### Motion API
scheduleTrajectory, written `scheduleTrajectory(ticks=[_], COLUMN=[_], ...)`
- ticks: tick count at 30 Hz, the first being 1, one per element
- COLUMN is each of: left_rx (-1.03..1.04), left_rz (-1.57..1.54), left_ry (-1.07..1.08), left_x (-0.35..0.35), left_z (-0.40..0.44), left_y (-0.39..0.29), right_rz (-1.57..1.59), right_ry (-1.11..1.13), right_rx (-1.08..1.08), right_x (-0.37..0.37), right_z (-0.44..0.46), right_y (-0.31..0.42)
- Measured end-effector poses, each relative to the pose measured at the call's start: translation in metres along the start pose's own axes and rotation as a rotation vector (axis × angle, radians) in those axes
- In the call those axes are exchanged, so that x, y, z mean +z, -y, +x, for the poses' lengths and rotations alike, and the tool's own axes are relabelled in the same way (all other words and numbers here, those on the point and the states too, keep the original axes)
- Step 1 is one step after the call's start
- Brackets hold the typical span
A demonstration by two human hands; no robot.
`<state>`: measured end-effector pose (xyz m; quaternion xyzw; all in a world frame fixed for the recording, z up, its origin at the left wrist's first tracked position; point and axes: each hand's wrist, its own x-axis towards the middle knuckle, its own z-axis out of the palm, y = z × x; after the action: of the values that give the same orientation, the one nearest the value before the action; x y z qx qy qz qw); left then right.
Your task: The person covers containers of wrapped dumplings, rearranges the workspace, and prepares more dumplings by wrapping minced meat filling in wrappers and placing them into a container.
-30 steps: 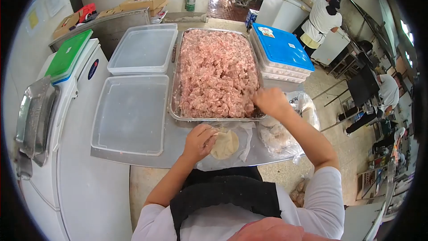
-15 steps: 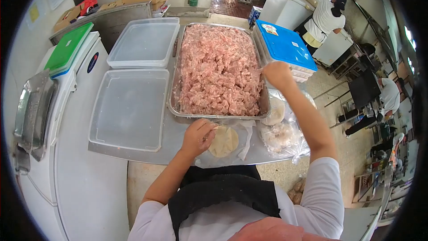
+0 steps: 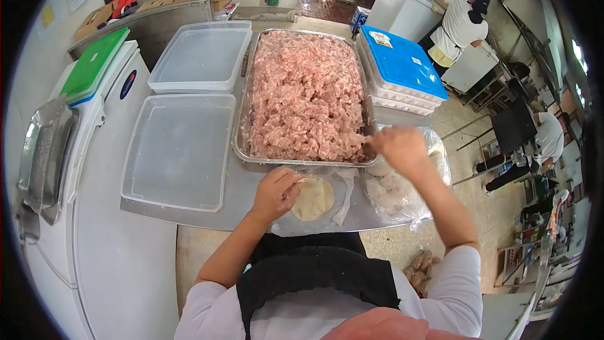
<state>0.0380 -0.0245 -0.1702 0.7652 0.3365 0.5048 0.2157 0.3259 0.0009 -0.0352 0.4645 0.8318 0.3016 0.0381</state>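
Note:
A metal tray [image 3: 241,145] heaped with pinkish ground meat [image 3: 308,94] stands in the middle of the table. My right hand [image 3: 401,149] is at the tray's lower right corner, its fingers closed and slightly blurred at the edge of the meat; what they hold is hidden. Below the tray's front edge, my left hand [image 3: 277,194] has its fingers pressed together at the left edge of a round, pale dough wrapper [image 3: 313,199]. That wrapper lies on a thin plastic sheet [image 3: 340,199]. Beside it, under my right forearm, is a clear bag [image 3: 391,196] with pale rounds inside.
Two translucent containers [image 3: 178,151] [image 3: 201,56] stand left of the tray. A blue-lidded box stack [image 3: 406,63] is at its right. Further left is a white freezer [image 3: 119,214] with a green lid [image 3: 94,66]. Co-workers [image 3: 458,28] [image 3: 550,138] stand at the right.
My right hand has moved from the tray's right rim down toward its lower right corner. The left hand stays at the wrapper, and the view has shifted slightly.

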Motion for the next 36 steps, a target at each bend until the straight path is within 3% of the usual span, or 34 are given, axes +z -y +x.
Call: scheduleTrajectory(ticks=[8, 11, 15, 23, 26, 28, 32, 36], left_rx=[0.01, 0.041, 0.102, 0.132, 0.128, 0.106, 0.132, 0.159], left_rz=[0.041, 0.043, 0.048, 0.003, -0.018, -0.036, -0.05, -0.059], left_ry=[0.006, 0.038, 0.015, 0.012, -0.031, -0.034, -0.009, -0.01], left_x=[0.0, -0.002, 0.0, -0.006, -0.01, -0.012, -0.008, -0.008], left_z=[0.004, 0.006, 0.006, 0.004, 0.0, -0.001, -0.002, -0.001], left_y=[0.003, 0.003, 0.004, -0.004, -0.003, -0.001, 0.001, 0.0], right_rz=[-0.207, -0.097, -0.007, -0.05, -0.055, 0.008, -0.161, -0.187], right_ry=[0.059, 0.195, 0.196, 0.175, 0.138, 0.152, 0.118, 0.169], right_rx=[0.107, 0.137, 0.046, -0.11, -0.177, -0.1, 0.0, 0.129], right_x=[0.012, 0.038, 0.067, 0.034, 0.011, -0.005, -0.014, 0.031], right_z=[0.108, 0.142, 0.141, 0.07, 0.047, 0.051, 0.082, 0.119], right_y=[-0.09, -0.067, -0.032, 0.042, 0.037, 0.006, -0.044, -0.065])
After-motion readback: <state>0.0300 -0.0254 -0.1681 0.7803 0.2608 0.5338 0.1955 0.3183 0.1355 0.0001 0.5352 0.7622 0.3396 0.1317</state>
